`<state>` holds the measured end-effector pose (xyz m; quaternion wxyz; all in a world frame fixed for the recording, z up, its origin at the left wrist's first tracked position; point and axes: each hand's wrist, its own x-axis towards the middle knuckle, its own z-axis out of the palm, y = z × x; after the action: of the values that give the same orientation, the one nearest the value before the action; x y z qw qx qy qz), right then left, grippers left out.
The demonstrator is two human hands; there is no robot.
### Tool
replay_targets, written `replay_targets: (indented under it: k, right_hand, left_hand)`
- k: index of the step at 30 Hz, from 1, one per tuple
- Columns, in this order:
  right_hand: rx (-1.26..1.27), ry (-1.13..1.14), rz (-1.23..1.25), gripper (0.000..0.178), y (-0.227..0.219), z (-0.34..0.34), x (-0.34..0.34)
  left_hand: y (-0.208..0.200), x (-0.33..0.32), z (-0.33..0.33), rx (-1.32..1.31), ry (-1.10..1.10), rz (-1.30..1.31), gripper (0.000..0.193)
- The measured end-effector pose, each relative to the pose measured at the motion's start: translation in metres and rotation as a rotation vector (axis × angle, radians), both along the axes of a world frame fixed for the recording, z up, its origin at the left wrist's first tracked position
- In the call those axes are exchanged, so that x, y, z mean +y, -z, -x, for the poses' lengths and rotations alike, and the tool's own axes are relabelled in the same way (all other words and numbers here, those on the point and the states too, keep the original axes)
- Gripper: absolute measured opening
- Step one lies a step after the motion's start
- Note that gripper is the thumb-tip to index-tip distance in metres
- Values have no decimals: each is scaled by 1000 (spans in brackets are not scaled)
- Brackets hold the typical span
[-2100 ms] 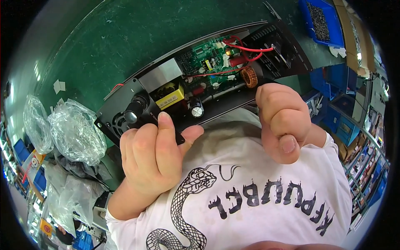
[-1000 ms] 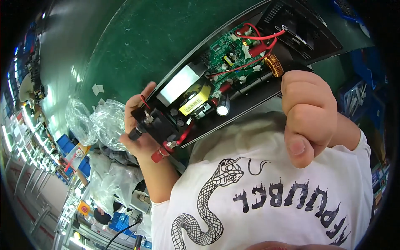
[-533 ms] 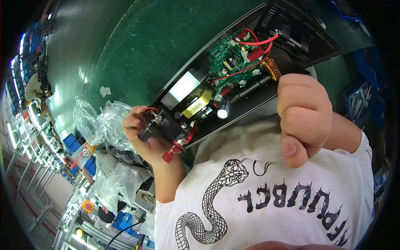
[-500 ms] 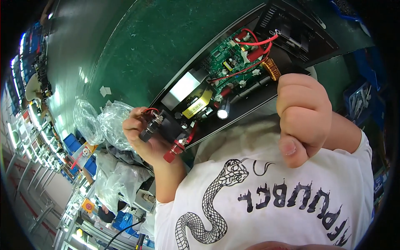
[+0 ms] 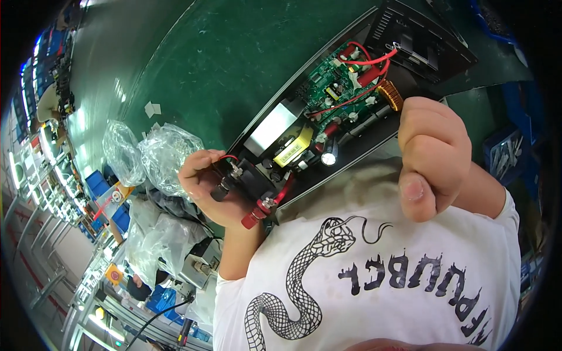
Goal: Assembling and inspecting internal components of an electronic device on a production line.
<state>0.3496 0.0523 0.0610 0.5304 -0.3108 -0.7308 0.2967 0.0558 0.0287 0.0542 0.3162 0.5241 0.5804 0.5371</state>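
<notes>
An open black metal case [image 5: 351,153] of an electronic power unit lies slanted in front of me. Inside show a green circuit board [image 5: 321,76], a yellow-labelled transformer [image 5: 294,147], a copper coil [image 5: 390,95] and red wires. My left hand [image 5: 205,184] curls around the case's left end, beside a black binding post [image 5: 221,192] and a red binding post [image 5: 253,219]. My right hand [image 5: 434,155] is closed in a fist at the near edge, just below the coil. Whatever its fingers hold is hidden.
A slotted black panel [image 5: 436,55] lies at the case's far right end on the green tabletop [image 5: 234,58]. Clear plastic bags [image 5: 167,158] and paper scraps [image 5: 152,109] are to the left. A blue bin [image 5: 503,149] stands at the right.
The view has shifted slightly. The case and both hands appear a little further right, and my right fist also a little higher. Both hands keep the same pose.
</notes>
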Motion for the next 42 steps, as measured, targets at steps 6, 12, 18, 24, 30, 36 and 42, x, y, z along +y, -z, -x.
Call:
replay_targets:
  k: [6, 12, 18, 24, 30, 36, 42]
  right_hand:
    - [-5, 4, -20, 20, 2, 3, 2]
    - [-59, 10, -93, 22, 5, 4, 1]
    - [-96, 32, -74, 21, 5, 3, 3]
    - [2, 38, -14, 23, 1, 6, 3]
    - [153, -46, 32, 45, 17, 9, -6]
    - [-188, 56, -230, 16, 6, -19, 10]
    - [-552, 200, -272, 14, 14, -31, 17]
  left_hand:
    - [2, -7, -1, 79, -69, -19, 59]
    - [-32, -6, -19, 824, 13, 38, 64]
    - [-38, -3, -34, 901, 64, -5, 55]
    - [-31, -1, -22, 723, 100, -46, 53]
    - [-36, 14, -20, 712, 284, -74, 54]
    - [-29, 17, -7, 552, 317, 7, 74]
    - [-36, 29, -4, 665, 321, 50, 78]
